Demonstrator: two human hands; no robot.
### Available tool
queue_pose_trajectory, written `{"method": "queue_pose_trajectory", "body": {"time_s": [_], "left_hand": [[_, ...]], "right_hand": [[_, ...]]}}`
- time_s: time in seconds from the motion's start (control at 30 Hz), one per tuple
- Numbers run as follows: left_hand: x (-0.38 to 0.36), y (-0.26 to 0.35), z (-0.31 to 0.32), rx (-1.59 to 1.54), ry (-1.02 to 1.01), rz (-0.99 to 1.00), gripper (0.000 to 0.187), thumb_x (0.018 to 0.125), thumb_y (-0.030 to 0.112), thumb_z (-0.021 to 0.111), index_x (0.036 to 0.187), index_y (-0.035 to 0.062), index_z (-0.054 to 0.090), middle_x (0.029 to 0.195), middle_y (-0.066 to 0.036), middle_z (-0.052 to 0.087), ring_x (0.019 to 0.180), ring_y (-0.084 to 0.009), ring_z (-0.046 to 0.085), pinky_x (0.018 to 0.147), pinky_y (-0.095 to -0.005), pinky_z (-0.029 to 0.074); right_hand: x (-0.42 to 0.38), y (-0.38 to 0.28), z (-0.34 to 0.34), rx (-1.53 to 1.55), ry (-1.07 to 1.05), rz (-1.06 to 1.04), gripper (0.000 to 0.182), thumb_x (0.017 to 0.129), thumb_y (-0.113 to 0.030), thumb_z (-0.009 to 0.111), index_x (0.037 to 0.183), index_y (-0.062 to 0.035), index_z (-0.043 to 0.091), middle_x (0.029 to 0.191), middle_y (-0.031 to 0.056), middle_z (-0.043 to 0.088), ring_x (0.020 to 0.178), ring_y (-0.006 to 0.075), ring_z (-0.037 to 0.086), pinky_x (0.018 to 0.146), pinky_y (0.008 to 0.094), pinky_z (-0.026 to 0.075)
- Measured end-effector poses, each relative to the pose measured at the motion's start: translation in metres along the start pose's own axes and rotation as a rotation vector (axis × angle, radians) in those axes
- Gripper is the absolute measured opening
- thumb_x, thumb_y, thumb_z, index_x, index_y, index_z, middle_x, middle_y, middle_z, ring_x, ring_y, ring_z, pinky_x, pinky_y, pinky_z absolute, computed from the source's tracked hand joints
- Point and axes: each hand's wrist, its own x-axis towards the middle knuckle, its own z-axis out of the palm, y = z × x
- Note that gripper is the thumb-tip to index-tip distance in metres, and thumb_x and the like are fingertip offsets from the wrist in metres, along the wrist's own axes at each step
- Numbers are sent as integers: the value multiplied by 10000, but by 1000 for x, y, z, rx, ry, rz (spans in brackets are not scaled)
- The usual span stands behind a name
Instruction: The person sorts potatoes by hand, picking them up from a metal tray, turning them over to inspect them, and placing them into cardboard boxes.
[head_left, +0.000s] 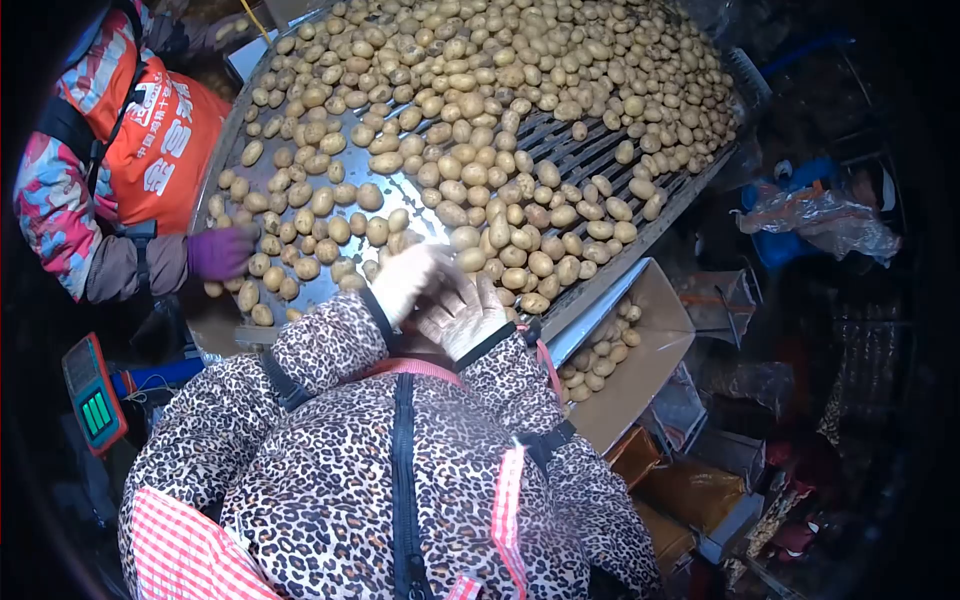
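My left hand (pixel 403 280), pale and overexposed, is at the near edge of the sorting table. Its fingers are smeared and partly hidden by glare, and no held object can be made out. Beside it, close to or touching it, my right hand (pixel 466 318) has its fingers stretched out and nothing visible in it. Many potatoes (pixel 480 175) lie just beyond both hands, on a metal surface (pixel 345 215) and a slatted grate (pixel 590 150).
At the left, a co-worker in a red apron (pixel 165 140) has a purple-gloved hand (pixel 222 252) at the potatoes. A cardboard box (pixel 650 365) of potatoes stands at the right, a scale (pixel 92 395) at the lower left, and a blue container (pixel 790 245) farther right.
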Motion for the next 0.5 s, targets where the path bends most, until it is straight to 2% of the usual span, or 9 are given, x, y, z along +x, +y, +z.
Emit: {"method": "queue_pose_trajectory", "body": {"time_s": [0.03,0.1,0.17,0.23,0.27,0.37,0.43,0.47,0.5], "left_hand": [[1,8,12,-209,-45,67,449,989,403,451,1144,10,602,1072,-96,612,1007,-185,571,881,-330,462],[0,31,15,-266,-28,-65,480,994,405,436,1224,6,571,1223,-102,580,1075,-172,550,917,-307,452],[10,51,4,-238,104,-257,361,979,266,494,1208,1,581,1149,-82,602,1048,-152,543,881,-300,464],[16,23,-2,-142,116,-257,327,965,221,507,1190,-3,586,1076,-83,621,1013,-157,565,848,-301,480],[22,14,-7,-102,99,-225,316,957,203,515,1186,-3,585,1044,-84,627,1001,-157,575,821,-303,494],[37,-23,11,95,26,-23,303,948,189,527,1168,-12,587,1029,-78,623,971,-144,583,800,-298,507],[40,-19,33,-171,-94,-207,279,952,194,538,1138,-5,602,1043,-83,631,974,-152,582,838,-301,493],[39,-11,44,-260,-146,-302,266,953,192,538,1121,-2,611,1048,-90,640,981,-157,588,844,-304,492],[37,-3,53,-337,-184,-410,254,954,190,539,1104,1,619,1053,-96,648,988,-162,593,849,-307,492]], "right_hand": [[-4,2,15,-29,179,-22,460,976,-480,436,1289,-155,524,1244,101,577,1124,305,560,874,516,504],[5,-10,-30,156,-138,-24,414,973,-430,481,1262,-138,531,1159,80,622,977,240,617,731,400,542],[-6,-19,-30,-26,40,-109,312,950,-246,552,1219,-88,543,1074,81,648,719,122,599,460,223,402],[-35,-25,-18,33,-130,-180,289,938,-244,587,1158,-57,582,894,45,629,619,123,563,396,193,374],[-34,-26,-36,146,208,-213,260,941,-254,579,1104,-53,610,807,57,631,522,125,533,349,200,338],[-75,-56,-65,62,-148,-260,243,929,-291,574,965,-56,624,728,58,599,472,137,509,317,224,342],[-116,-69,-81,268,60,-413,357,915,-402,583,957,-48,600,667,70,589,398,132,432,276,248,291],[-127,-83,-96,385,351,-571,440,882,-508,594,921,-70,603,638,58,574,402,146,440,292,263,307],[-160,-89,-92,414,254,-655,433,865,-527,607,886,-95,607,635,45,582,421,158,466,340,265,352]]}}
